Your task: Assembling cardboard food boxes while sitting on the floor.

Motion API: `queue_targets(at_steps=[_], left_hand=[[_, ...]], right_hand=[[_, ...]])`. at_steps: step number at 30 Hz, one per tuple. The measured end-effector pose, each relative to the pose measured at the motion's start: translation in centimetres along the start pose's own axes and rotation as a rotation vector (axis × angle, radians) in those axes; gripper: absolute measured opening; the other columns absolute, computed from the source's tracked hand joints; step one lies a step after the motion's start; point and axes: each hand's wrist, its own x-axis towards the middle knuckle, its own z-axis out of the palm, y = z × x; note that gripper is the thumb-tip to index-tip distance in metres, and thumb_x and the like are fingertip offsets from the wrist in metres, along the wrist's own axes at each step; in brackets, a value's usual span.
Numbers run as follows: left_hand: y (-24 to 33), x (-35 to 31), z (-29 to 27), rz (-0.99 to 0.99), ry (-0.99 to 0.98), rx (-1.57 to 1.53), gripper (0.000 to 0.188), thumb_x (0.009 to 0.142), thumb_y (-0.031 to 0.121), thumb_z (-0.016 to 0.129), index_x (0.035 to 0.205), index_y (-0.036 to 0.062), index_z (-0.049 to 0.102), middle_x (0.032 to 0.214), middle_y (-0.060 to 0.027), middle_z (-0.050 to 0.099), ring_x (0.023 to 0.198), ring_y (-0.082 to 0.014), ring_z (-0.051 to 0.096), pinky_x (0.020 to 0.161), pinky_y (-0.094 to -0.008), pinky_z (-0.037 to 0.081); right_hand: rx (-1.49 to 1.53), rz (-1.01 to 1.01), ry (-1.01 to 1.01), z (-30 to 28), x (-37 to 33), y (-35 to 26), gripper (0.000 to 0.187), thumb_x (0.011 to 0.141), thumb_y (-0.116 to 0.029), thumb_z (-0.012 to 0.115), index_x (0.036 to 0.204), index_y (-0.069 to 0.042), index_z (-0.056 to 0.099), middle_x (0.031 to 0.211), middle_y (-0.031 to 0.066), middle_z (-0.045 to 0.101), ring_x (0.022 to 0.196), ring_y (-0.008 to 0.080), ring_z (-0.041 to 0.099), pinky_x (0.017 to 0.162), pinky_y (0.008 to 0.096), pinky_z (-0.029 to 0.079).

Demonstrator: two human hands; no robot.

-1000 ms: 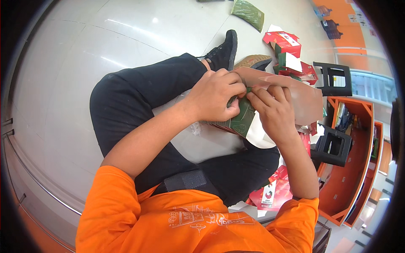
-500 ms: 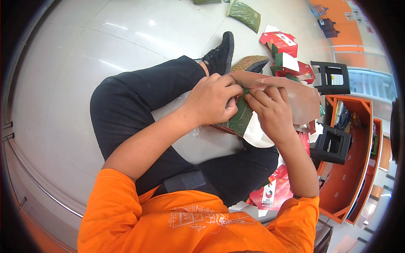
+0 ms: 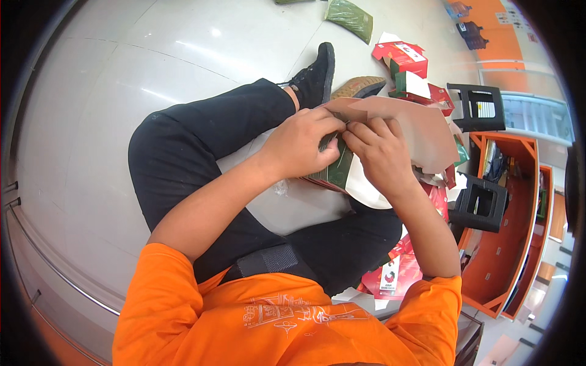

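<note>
Over my lap is a partly folded cardboard box (image 3: 421,133), with plain light-brown inner faces and a dark green printed panel (image 3: 337,172). My left hand (image 3: 303,140) is closed at the box's left side, its thumb and fingers pinching the cardboard edge by the green panel. Right beside it, my right hand (image 3: 379,155) has bent fingers gripping the same fold. A white flap (image 3: 364,186) curves out beneath my right hand. The exact spot the fingertips press is hidden. Edges of stacked flat cardboard (image 3: 321,184) show below the green panel.
Red and green folded boxes (image 3: 403,58) lie beyond my right foot, and more red cardboard (image 3: 394,277) is by my right thigh. Black stools (image 3: 477,108) and an orange shelf (image 3: 503,244) stand at the right. A green packet (image 3: 349,19) rests on the floor ahead.
Both hands have shifted slightly left and up, with the fingertips now closer together. The brown cardboard moved with them, and its right part looks more curved. Less of the green panel shows.
</note>
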Motion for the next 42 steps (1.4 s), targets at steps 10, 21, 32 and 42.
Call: queue_targets(at_steps=[10, 21, 32, 42], left_hand=[[1.5, -0.1, -1.0, -0.066, 0.042, -0.261, 0.023, 0.091, 0.015, 0.073, 0.110, 0.0024, 0.074, 0.112, -0.0150, 0.072, 0.102, -0.0265, 0.070, 0.092, -0.0349, 0.053], [3.4, -1.0, 0.8, -0.024, 0.186, 0.104, 0.013, 0.081, -0.001, 0.077, 0.094, -0.0015, 0.076, 0.099, -0.0134, 0.073, 0.091, -0.0241, 0.071, 0.083, -0.0320, 0.056], [3.0, -2.4, 2.4, -0.045, 0.143, 0.195, 0.009, 0.087, 0.000, 0.073, 0.095, -0.0036, 0.072, 0.103, -0.0131, 0.071, 0.092, -0.0214, 0.068, 0.084, -0.0312, 0.055], [2.2, -3.2, 1.4, -0.097, 0.073, 0.158, 0.013, 0.095, 0.008, 0.069, 0.104, -0.0013, 0.069, 0.115, -0.0135, 0.065, 0.107, -0.0220, 0.064, 0.088, -0.0318, 0.052]], right_hand=[[0.391, 0.734, 0.417, -1.1, -9.9, -2.1, 0.027, 0.093, -0.007, 0.066, 0.120, -0.005, 0.069, 0.117, 0.0130, 0.071, 0.094, 0.0253, 0.067, 0.081, 0.0341, 0.054], [0.773, 1.358, 0.499, 2.6, -13.2, -3.5, 0.021, 0.088, -0.015, 0.072, 0.102, 0.001, 0.075, 0.087, 0.0170, 0.072, 0.073, 0.0258, 0.070, 0.070, 0.0339, 0.054], [0.791, 1.257, 0.748, 4.7, -14.3, -4.9, 0.010, 0.084, -0.005, 0.070, 0.093, 0.000, 0.073, 0.075, 0.0114, 0.061, 0.063, 0.0243, 0.061, 0.059, 0.0352, 0.049], [1.435, 1.419, 0.814, 8.0, -16.8, -1.8, 0.029, 0.100, -0.029, 0.065, 0.103, -0.001, 0.075, 0.085, 0.0056, 0.072, 0.064, 0.0110, 0.063, 0.062, 0.0291, 0.051]])
